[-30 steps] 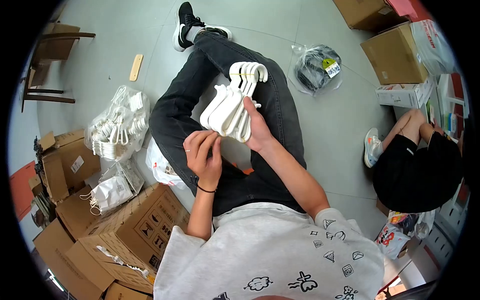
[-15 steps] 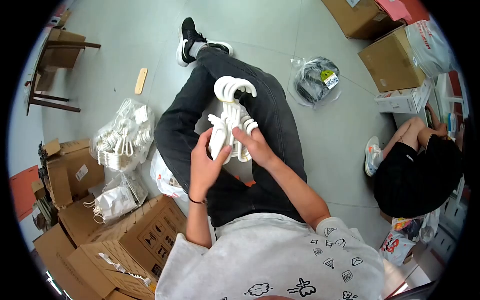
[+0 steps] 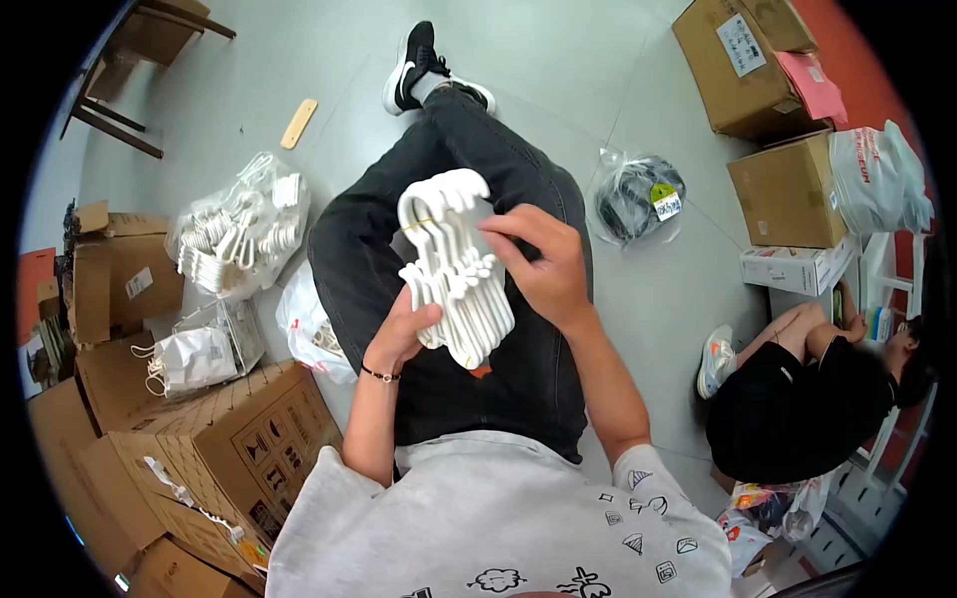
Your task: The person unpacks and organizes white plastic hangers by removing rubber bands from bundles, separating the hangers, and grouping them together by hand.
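A bundle of white hangers [image 3: 464, 319] is in my left hand [image 3: 397, 327], whose fingers wrap round its lower left side. Their hooks [image 3: 444, 194] line up together at the top, pointing away from me, and a thin yellowish band [image 3: 423, 223] shows at the necks. My right hand [image 3: 546, 267] is just right of the hooks, thumb and fingertips pinched together beside them. Whatever is in that pinch is too small to make out. The bundle is above my lap, over my dark trousers [image 3: 543, 359].
On the floor at left lie a clear bag of white hangers [image 3: 244, 234], a white packet [image 3: 194, 361] and an open carton [image 3: 249, 448]. At right are a bagged black item [image 3: 638, 199], stacked boxes [image 3: 783, 189] and a seated person [image 3: 797, 399]. A wooden strip [image 3: 299, 124] lies ahead.
My right hand has left the bundle's lower part and moved up to the right of the hooks. The bundle has turned, showing the hangers fanned in a row, still held by my left hand.
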Demonstrator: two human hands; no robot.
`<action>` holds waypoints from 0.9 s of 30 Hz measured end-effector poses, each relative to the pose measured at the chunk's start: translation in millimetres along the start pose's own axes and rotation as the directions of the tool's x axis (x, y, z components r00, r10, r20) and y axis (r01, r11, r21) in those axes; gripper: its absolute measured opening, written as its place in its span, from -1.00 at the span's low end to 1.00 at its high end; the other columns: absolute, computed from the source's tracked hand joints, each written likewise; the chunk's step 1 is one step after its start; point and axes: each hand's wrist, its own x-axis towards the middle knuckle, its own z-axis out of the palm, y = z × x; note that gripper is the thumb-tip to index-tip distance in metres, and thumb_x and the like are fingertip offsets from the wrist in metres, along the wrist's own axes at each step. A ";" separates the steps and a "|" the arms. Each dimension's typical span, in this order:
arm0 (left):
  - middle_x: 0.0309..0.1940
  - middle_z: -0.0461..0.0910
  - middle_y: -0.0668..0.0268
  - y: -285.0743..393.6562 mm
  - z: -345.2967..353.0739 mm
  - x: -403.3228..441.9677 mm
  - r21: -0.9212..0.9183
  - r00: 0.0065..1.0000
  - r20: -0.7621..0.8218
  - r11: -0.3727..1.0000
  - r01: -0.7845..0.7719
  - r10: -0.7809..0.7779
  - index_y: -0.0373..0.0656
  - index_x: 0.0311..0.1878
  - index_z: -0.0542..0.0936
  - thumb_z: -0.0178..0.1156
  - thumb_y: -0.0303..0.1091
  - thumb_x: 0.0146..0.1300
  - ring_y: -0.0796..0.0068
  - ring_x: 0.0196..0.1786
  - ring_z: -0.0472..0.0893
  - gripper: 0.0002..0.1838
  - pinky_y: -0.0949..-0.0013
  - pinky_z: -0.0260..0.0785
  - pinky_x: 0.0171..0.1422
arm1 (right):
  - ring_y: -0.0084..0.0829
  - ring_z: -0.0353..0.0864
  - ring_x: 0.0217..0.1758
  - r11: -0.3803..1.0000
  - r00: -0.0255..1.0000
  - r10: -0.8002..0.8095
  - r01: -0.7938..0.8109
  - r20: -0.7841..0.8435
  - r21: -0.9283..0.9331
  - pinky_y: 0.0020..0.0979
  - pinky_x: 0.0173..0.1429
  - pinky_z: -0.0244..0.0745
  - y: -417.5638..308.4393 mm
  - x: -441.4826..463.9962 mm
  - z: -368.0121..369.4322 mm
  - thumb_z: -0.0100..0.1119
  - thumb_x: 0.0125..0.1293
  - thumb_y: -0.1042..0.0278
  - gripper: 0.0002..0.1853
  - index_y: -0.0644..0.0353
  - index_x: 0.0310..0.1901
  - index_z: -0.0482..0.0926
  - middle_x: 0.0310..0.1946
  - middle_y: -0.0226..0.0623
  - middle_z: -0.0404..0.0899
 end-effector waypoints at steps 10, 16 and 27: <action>0.28 0.50 0.33 25.2 2.5 -2.9 0.214 0.989 0.113 0.974 0.068 -0.094 -0.29 0.53 0.25 0.65 -0.34 0.02 0.53 0.32 0.47 0.04 0.36 0.29 0.46 | -0.20 0.56 -0.54 0.985 0.968 0.006 0.037 0.250 -0.167 -0.27 -0.35 0.44 11.5 6.2 12.3 0.48 0.19 0.38 -0.73 0.22 -0.07 0.77 -0.50 -0.12 0.62; 0.32 0.48 0.29 3.2 -17.4 -7.6 -0.148 0.969 0.137 0.963 0.225 -0.205 -0.29 0.55 0.23 0.60 -0.08 0.15 0.51 0.35 0.46 0.04 0.37 0.28 0.47 | -0.10 0.56 -0.57 0.955 0.968 -0.152 0.196 0.200 -0.224 -0.20 -0.42 0.45 32.0 -11.6 21.3 0.49 0.15 0.31 -0.75 0.21 -0.49 0.59 -0.65 -0.22 0.50; 0.34 0.48 0.13 -3.8 35.0 4.5 0.209 0.962 -0.051 0.944 -0.254 0.270 -0.28 0.63 0.06 0.62 -0.40 -0.02 0.35 0.33 0.54 0.20 0.28 0.40 0.41 | -0.28 0.45 -0.57 0.850 0.909 -0.413 0.408 0.060 -0.334 -0.26 -0.44 0.38 40.4 -35.6 15.2 0.54 -0.11 0.48 -0.71 0.11 -0.51 0.49 -0.60 -0.34 0.40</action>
